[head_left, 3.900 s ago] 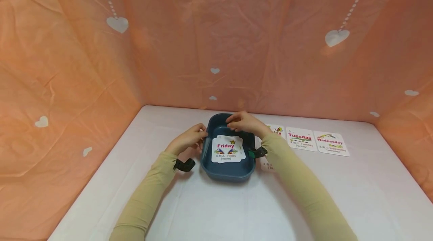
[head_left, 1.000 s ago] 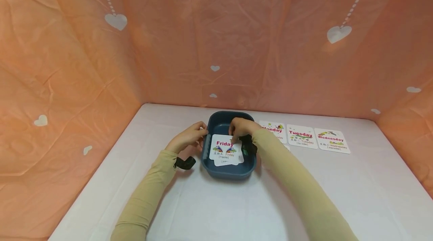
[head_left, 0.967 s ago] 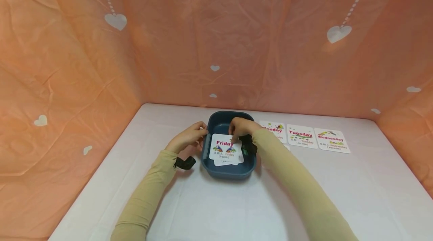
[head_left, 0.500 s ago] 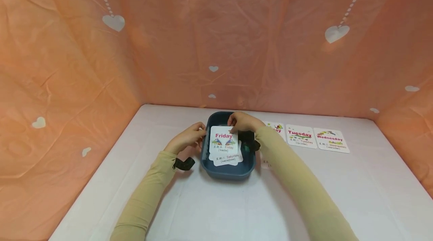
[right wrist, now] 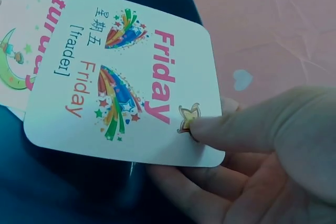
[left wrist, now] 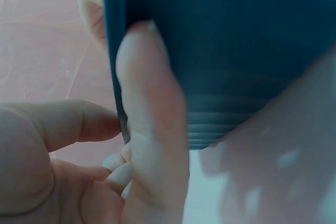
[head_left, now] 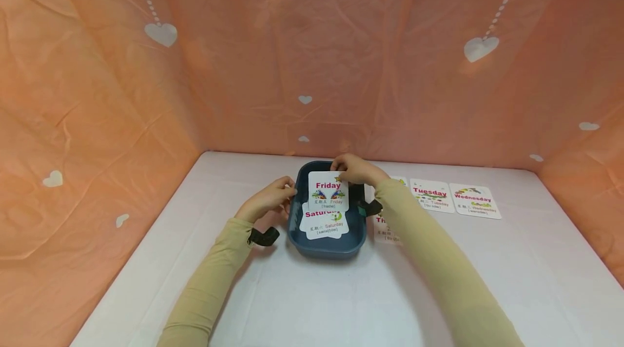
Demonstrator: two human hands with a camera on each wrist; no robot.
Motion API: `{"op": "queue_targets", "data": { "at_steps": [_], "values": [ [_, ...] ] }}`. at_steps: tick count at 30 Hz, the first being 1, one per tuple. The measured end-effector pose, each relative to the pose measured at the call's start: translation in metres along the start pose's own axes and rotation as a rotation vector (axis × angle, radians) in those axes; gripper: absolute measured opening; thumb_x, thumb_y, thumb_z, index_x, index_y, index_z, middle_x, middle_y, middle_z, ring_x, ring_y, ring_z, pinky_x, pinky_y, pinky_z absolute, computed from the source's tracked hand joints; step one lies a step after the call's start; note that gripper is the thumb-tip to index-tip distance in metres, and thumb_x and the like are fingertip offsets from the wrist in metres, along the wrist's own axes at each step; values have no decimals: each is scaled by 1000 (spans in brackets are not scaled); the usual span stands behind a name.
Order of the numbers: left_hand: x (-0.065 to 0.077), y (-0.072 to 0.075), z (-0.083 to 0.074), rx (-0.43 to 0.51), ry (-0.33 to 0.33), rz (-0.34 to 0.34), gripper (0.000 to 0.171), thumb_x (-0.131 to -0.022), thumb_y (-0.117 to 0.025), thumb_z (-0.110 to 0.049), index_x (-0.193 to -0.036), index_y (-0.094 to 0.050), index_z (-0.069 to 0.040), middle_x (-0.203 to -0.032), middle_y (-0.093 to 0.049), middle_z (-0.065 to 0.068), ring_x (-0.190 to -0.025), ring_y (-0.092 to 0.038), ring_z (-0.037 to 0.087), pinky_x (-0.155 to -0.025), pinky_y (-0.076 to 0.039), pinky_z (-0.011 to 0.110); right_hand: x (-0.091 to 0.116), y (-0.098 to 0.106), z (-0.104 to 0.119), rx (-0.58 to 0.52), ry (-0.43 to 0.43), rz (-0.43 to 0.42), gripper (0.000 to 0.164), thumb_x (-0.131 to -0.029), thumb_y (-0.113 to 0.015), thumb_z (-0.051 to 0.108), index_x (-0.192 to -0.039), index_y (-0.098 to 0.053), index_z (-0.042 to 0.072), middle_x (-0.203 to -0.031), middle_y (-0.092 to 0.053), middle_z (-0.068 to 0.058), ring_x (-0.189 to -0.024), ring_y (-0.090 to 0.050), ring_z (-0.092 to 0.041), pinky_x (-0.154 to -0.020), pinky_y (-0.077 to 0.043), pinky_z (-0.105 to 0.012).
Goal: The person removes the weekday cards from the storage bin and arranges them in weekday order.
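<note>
My right hand [head_left: 358, 169] pinches the Friday card [head_left: 329, 192] by its upper right corner, thumb on the printed face, as the right wrist view shows. The card is lifted over a dark blue tray [head_left: 326, 252]. Under it a Saturday card [head_left: 324, 223] lies in the tray, with the edge of at least one more card beneath. My left hand [head_left: 267, 200] grips the tray's left rim. In the left wrist view the thumb [left wrist: 152, 93] lies along one side of the wall, with other fingers on the opposite side.
Right of the tray, on the white table [head_left: 312, 303], lie a Tuesday card [head_left: 431, 195] and a Wednesday card [head_left: 475, 201]. A card beginning "Th" [head_left: 385, 229] and another behind it are partly covered by the right sleeve. Orange cloth [head_left: 244, 65] with hearts rises behind.
My right hand has taken the Friday card by its corner and raised it up and away from the pile, baring the Saturday card. The left hand stays on the tray's rim.
</note>
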State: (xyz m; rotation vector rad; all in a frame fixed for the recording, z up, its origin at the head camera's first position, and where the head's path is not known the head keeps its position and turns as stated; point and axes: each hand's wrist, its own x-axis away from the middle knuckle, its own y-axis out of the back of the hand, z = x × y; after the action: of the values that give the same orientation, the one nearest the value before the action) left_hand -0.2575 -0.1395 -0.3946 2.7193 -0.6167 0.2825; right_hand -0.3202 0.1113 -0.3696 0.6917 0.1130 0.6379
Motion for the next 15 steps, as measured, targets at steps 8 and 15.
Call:
{"op": "queue_targets", "data": {
  "at_steps": [8,15],
  "values": [
    [-2,0,1,10,8,-1,8,-101,-40,-9,-100,-40,-1,-74,-51,10,-51,-50,17,-46,-51,29,6,5,6,46,-24,-32,34,-83,-43,-18,-109,-58,-3,-104,-59,-19,-87,-56,-26,-69,-53,-42],
    [-4,-1,0,15,2,10,7,-100,-40,-7,-102,-39,-1,-72,-50,10,-49,-51,15,-46,-51,27,18,14,6,-53,0,-84,25,-87,-49,-13,-108,-60,-5,-104,-60,-19,-96,-59,-29,-71,-56,-37]
  ]
}}
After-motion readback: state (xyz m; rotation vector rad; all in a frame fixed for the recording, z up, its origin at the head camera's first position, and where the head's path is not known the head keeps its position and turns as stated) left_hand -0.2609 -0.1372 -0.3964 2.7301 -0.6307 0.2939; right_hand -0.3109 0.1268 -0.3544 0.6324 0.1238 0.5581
